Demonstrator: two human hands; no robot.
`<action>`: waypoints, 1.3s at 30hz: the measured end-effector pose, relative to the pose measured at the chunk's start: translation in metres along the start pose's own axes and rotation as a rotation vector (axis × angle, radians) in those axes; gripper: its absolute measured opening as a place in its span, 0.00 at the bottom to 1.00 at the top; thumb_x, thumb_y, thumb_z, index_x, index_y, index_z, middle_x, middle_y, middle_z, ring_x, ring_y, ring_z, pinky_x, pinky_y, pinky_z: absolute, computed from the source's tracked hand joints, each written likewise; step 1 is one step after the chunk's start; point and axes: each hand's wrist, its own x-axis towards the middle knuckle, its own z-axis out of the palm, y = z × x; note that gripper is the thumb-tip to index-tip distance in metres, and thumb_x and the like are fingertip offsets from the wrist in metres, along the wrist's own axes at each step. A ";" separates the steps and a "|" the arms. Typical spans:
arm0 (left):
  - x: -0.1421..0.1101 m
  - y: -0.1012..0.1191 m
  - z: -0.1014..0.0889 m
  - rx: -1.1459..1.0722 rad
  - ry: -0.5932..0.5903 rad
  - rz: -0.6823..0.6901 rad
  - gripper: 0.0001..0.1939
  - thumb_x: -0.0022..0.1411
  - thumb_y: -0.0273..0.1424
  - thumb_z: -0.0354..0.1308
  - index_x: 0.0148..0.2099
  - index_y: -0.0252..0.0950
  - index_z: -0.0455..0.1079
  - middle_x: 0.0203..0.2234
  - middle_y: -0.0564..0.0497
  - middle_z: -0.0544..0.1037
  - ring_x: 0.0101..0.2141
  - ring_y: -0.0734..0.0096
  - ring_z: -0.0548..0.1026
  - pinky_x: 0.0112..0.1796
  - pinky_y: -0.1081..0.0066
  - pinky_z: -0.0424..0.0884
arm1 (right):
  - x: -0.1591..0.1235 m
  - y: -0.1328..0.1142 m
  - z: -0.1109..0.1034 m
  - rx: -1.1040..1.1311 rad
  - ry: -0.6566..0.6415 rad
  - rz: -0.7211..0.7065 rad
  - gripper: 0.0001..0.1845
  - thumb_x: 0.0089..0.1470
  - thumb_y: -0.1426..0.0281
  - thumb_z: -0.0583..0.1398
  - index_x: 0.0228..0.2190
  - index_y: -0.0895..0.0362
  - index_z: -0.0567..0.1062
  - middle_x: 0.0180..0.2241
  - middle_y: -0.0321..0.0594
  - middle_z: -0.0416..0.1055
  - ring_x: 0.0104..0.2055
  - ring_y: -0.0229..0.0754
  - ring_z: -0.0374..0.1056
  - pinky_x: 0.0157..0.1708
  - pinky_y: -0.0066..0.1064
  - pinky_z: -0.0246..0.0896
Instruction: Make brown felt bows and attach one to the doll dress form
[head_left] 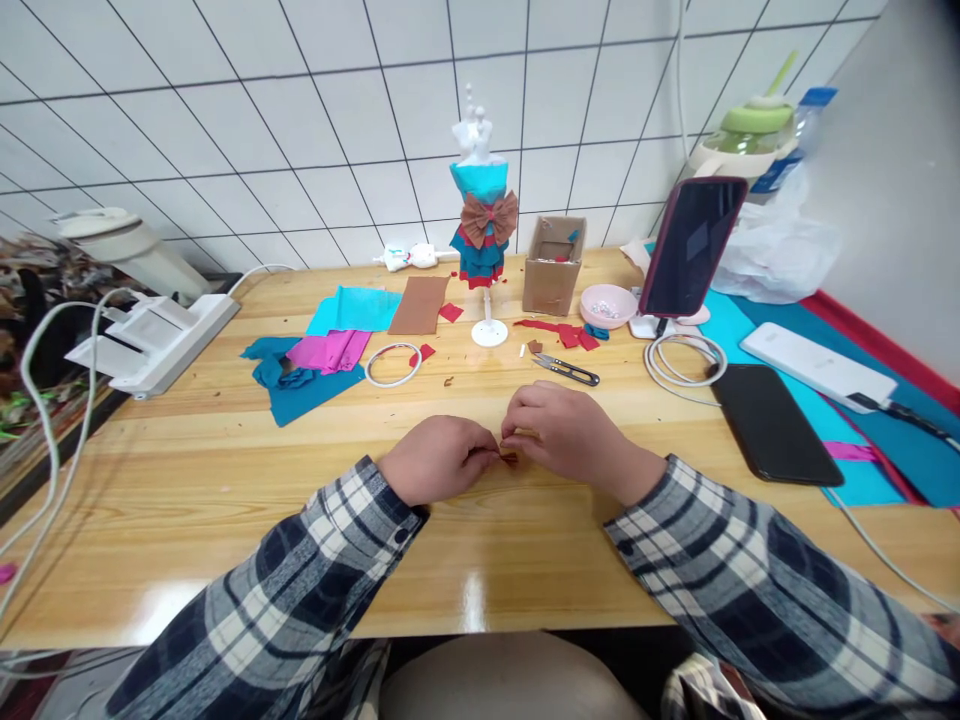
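Above the middle of the wooden table (337,560), my left hand (439,458) pinches a small brownish-red piece of crepe paper (509,459). My right hand (555,430) is closed too, with thumb and fingertips pinched together at the piece's upper edge. The fingers hide most of it. Just beyond my right hand lies a pair of thread snips (568,370). Behind stands a white mini dress form (475,140) wearing a turquoise, blue and red crepe-paper dress (478,262) with a brown bow (489,218).
To the left lie a white ring (394,348) and sheets of turquoise (352,309), pink (330,351) and brown paper (418,305). A cardboard box (551,285), a pink bowl (607,320), red scraps (577,337), a propped phone (694,245) and a black phone (776,422) are farther right.
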 end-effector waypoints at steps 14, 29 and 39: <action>0.007 0.005 0.000 -0.590 0.503 -0.366 0.12 0.58 0.37 0.56 0.30 0.34 0.72 0.18 0.54 0.72 0.21 0.76 0.68 0.23 0.76 0.63 | -0.001 -0.035 0.007 -0.142 0.257 0.130 0.14 0.62 0.67 0.52 0.35 0.56 0.77 0.34 0.43 0.72 0.38 0.42 0.63 0.38 0.33 0.56; -0.005 -0.013 -0.014 0.222 0.286 0.343 0.14 0.66 0.30 0.47 0.44 0.40 0.74 0.34 0.47 0.79 0.38 0.67 0.74 0.42 0.67 0.67 | 0.006 0.012 0.009 0.469 0.060 0.275 0.04 0.52 0.71 0.62 0.29 0.55 0.79 0.30 0.36 0.74 0.33 0.36 0.67 0.33 0.28 0.59; 0.001 -0.006 -0.006 0.412 0.096 0.234 0.12 0.64 0.30 0.48 0.37 0.37 0.74 0.29 0.48 0.77 0.33 0.65 0.73 0.34 0.67 0.65 | -0.001 -0.008 0.007 -0.173 -0.002 0.005 0.09 0.58 0.67 0.56 0.31 0.55 0.76 0.32 0.39 0.71 0.37 0.41 0.63 0.32 0.31 0.52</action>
